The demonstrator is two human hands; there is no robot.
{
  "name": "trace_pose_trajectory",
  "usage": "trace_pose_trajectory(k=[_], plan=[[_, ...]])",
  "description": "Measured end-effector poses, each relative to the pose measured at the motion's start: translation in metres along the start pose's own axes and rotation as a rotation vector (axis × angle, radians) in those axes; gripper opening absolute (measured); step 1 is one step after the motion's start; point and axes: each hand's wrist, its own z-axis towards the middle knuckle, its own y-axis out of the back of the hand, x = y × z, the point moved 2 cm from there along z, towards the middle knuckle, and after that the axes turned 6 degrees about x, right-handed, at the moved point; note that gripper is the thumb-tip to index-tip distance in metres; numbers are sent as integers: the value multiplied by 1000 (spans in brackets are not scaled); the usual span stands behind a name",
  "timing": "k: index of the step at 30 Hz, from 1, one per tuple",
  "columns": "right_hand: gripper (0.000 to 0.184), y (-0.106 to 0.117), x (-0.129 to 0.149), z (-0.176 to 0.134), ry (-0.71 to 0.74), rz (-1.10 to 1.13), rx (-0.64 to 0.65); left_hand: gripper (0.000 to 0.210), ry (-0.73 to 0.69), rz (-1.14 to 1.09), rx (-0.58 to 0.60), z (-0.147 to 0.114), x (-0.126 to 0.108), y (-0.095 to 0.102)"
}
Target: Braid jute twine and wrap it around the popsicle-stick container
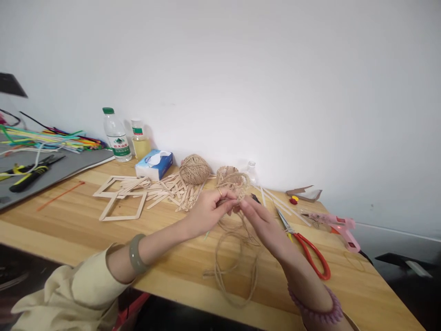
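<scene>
Both hands meet above the middle of the table, fingertips pinched together on jute twine. My left hand (211, 209) is closed, thumb against fingers, with twine between them. Close beside it, my right hand (257, 218) is closed on the twine too; its exact grip is partly hidden. Loose loops of jute twine (254, 271) hang from the fingers and lie on the wood below. Just behind the hands stands a small round thing of wooden sticks (227, 174) with twine about its rim, partly covered by the fingers. A ball of jute twine (195, 169) sits behind my left hand.
Red-handled scissors (312, 255) and a pink glue gun (341, 225) lie right on the wooden table (172, 271). Craft sticks (172, 191), stick frames (124, 207), a tissue pack (155, 164) and a water bottle (117, 138) are left. Pliers (32, 174) rest on a grey mat (79, 163).
</scene>
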Motion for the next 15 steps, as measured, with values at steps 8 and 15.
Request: trace_pose_trajectory(k=[8,15], plan=[[28,-11,-1,-5,19,23,-10,18,25,-53,-23,-1,5,-1],[30,-4,-6,-3,-69,330,-114,26,-8,-47,49,2,-4,-1]])
